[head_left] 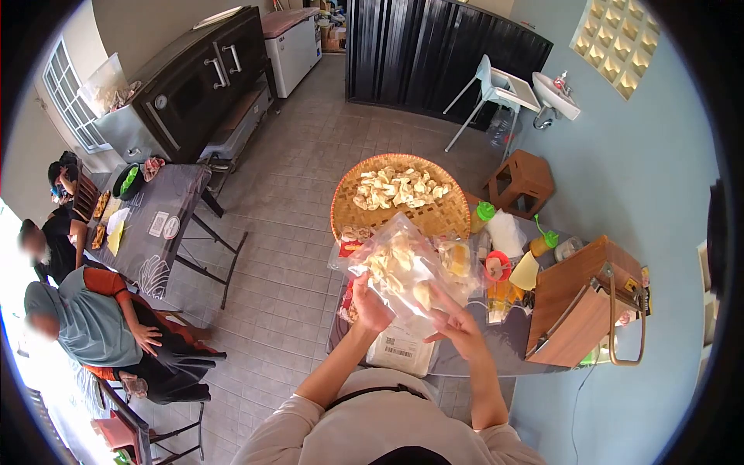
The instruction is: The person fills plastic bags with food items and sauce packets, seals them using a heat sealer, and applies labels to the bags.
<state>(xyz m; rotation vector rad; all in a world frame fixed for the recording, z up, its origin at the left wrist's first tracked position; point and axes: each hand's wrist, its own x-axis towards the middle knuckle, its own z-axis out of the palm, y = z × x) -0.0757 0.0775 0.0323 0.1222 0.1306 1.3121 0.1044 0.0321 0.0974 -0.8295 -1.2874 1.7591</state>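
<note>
A clear plastic bag (399, 260) with pale, chip-like pieces inside is held up in front of my body. My left hand (370, 307) grips its lower left side. On the lower right side, my right hand (457, 325) holds the bag with its fingers against the plastic. Just beyond the bag, a round woven tray (349, 208) carries a heap of similar pale pieces. Beneath my hands lies a white package (401, 353) with a barcode label.
To the right stand green-capped bottles (482, 215), a red cup (497, 267) and a wooden cabinet (562, 318). Several people sit at the left, one in a grey head covering (89, 318), near a dark table (159, 225). A brown stool (521, 182) stands behind the worktable.
</note>
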